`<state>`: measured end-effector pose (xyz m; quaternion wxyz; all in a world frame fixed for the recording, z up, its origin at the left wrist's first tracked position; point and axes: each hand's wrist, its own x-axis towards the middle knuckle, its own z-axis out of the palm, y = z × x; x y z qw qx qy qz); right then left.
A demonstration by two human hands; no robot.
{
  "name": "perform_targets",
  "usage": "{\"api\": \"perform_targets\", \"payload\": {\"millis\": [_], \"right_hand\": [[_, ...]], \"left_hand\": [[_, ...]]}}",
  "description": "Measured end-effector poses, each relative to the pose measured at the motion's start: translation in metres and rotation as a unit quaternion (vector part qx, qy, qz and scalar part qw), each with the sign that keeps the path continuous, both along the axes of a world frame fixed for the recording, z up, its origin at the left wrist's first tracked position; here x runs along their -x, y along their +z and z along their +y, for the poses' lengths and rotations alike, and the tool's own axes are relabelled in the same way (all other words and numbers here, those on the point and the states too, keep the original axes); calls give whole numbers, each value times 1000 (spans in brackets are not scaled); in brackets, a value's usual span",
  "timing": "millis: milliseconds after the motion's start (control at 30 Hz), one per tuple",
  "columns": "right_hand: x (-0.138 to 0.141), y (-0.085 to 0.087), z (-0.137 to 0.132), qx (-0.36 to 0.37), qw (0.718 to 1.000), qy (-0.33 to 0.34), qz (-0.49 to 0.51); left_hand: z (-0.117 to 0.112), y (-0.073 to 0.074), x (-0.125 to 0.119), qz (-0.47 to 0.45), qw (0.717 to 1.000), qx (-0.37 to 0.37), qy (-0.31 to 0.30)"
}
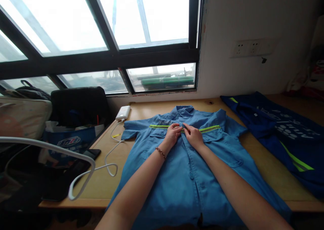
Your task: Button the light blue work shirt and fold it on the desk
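Note:
A light blue short-sleeved work shirt [174, 176] lies front side up on a wooden table [108, 186], its collar toward the window. Across its chest runs a yellow-green and grey reflective stripe [210, 128]. My left hand [173, 134] and my right hand [192, 135] meet at the front placket, level with the stripe. Both pinch the shirt's fabric there, fingertips nearly touching; a button between them is too small to make out. Below my hands the placket [191, 171] hangs partly apart, with buttons showing along it. A braided bracelet [160, 152] circles my left wrist.
To the right lies a dark blue garment [278, 128] with white lettering. A white power bank [123, 113] with a white cable [111, 164] sits at the table's left. Bags [68, 142] and a black phone-like object [92, 153] are further left. Behind stands a window [152, 58].

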<state>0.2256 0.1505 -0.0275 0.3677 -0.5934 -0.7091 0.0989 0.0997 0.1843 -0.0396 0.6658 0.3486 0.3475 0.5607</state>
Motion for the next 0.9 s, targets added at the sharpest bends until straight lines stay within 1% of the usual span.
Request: {"api": "perform_targets", "payload": {"millis": [133, 200, 400, 500, 567, 633, 733, 800, 900], "right_hand": [[-1, 2, 0, 60, 997, -21, -32], [-2, 3, 0, 76, 995, -30, -54], [-7, 1, 1, 80, 992, -23, -95], [-10, 4, 1, 88, 990, -15, -111], [-11, 9, -1, 90, 990, -17, -111], [-9, 17, -7, 78, 991, -33, -100], [-2, 26, -26, 59, 991, -60, -103], [5, 27, -42, 79, 984, -71, -141], [12, 21, -61, 102, 969, -95, -203]], "left_hand": [[-2, 1, -3, 37, 999, -27, 11], [-2, 0, -4, 60, 997, -45, 20], [-1, -4, -7, 141, 985, -90, 41], [1, -5, -7, 199, 970, -126, 59], [4, -6, -6, 246, 956, -141, 77], [8, -7, -6, 287, 941, -149, 97], [15, -8, -5, 325, 923, -166, 121], [19, -8, -5, 336, 917, -178, 120], [28, -7, -4, 345, 914, -178, 118]]}}
